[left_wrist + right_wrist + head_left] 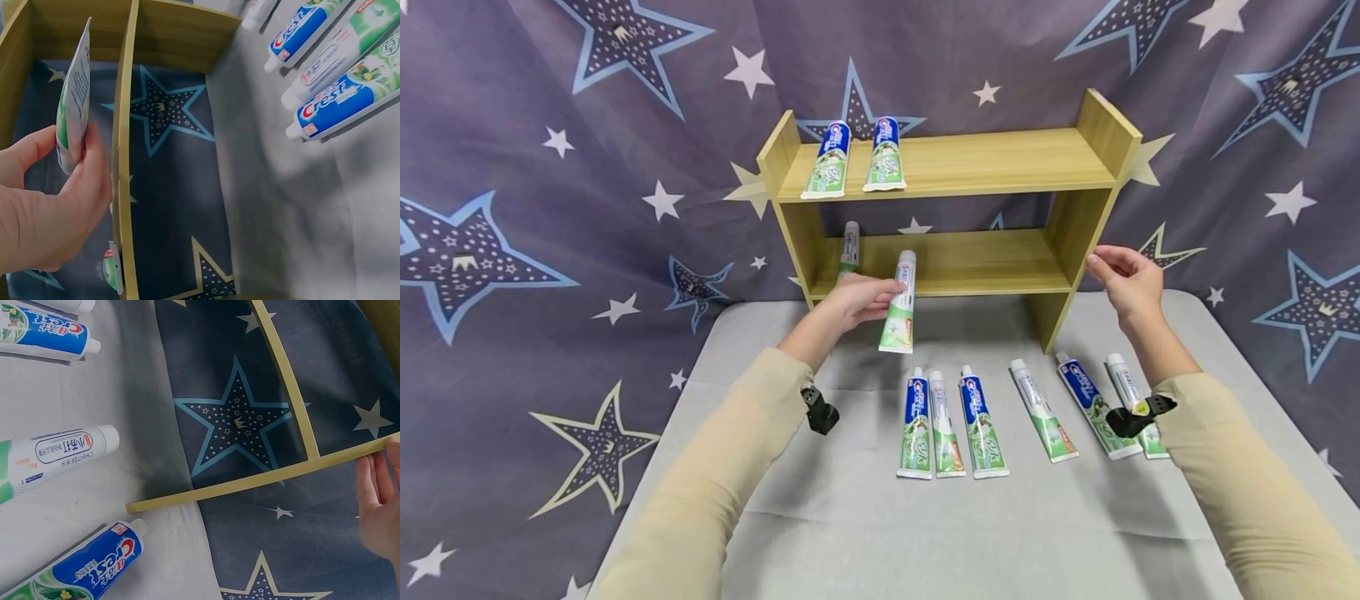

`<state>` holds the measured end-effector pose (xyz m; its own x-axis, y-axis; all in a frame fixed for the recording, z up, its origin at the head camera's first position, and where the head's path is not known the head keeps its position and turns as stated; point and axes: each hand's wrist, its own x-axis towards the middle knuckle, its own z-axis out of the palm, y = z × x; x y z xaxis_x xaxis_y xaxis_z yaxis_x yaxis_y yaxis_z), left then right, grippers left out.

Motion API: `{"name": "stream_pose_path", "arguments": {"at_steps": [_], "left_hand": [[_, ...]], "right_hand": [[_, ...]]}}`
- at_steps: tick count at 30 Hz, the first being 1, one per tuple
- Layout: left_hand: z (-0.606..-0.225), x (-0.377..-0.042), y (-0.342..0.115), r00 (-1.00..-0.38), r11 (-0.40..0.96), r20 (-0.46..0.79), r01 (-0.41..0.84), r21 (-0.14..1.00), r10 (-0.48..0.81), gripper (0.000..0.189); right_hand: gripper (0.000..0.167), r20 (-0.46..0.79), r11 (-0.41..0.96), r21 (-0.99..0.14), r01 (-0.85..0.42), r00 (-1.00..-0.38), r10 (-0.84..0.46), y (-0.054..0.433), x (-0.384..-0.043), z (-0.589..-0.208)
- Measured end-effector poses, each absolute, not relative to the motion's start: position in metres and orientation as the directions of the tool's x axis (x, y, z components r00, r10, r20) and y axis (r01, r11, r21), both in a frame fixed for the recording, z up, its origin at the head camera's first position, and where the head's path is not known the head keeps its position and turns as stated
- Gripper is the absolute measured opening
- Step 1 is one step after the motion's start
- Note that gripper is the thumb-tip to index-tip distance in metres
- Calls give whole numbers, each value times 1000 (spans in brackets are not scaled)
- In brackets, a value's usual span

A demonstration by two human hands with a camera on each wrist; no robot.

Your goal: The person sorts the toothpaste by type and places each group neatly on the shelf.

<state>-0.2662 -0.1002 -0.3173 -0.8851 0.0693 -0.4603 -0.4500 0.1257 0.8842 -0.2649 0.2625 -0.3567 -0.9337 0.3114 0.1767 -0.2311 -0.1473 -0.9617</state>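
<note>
My left hand [859, 302] pinches a white and green toothpaste tube [899, 321] between thumb and fingers, in front of the wooden shelf's middle board [992, 262]. The tube's cap points up and its flat end points down toward me. In the left wrist view, the tube [76, 103] appears edge-on beside the board. Another white and green tube [850, 247] sits at the left of that board, partly behind my hand. My right hand [1129, 285] holds the front edge of the shelf's right side panel [1078, 242], fingers along its outer face in the right wrist view.
Two blue and green Crest tubes [830, 162] lie on the top board at the left. Below the shelf, several blue and white toothpaste tubes [983, 425] lie on the grey cloth [880, 533]. A star-patterned curtain [647, 158] hangs behind the shelf.
</note>
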Motion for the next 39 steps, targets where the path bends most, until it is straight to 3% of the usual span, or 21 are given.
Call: {"name": "stream_pose_path", "arguments": {"at_steps": [13, 19, 25, 34, 39], "left_hand": [[-307, -303, -97, -923, 126, -383, -385, 914, -46, 48], [-307, -324, -98, -922, 254, -357, -385, 887, -151, 61], [-306, -337, -99, -929, 215, -319, -356, 909, -190, 68], [-309, -346, -94, -916, 383, -313, -390, 837, -249, 58], [-321, -366, -91, -942, 437, -240, -323, 839, -236, 44]], "right_hand": [[21, 184, -162, -957, -239, -938, 295, 264, -267, -358], [22, 171, -118, -968, -219, -930, 325, 265, -267, -360], [18, 190, -100, -968, -232, -928, 319, 264, -269, -360], [22, 198, -170, -951, -258, -931, 306, 264, -269, -360], [18, 209, -206, -939, -275, -933, 293, 265, -270, -361]]}}
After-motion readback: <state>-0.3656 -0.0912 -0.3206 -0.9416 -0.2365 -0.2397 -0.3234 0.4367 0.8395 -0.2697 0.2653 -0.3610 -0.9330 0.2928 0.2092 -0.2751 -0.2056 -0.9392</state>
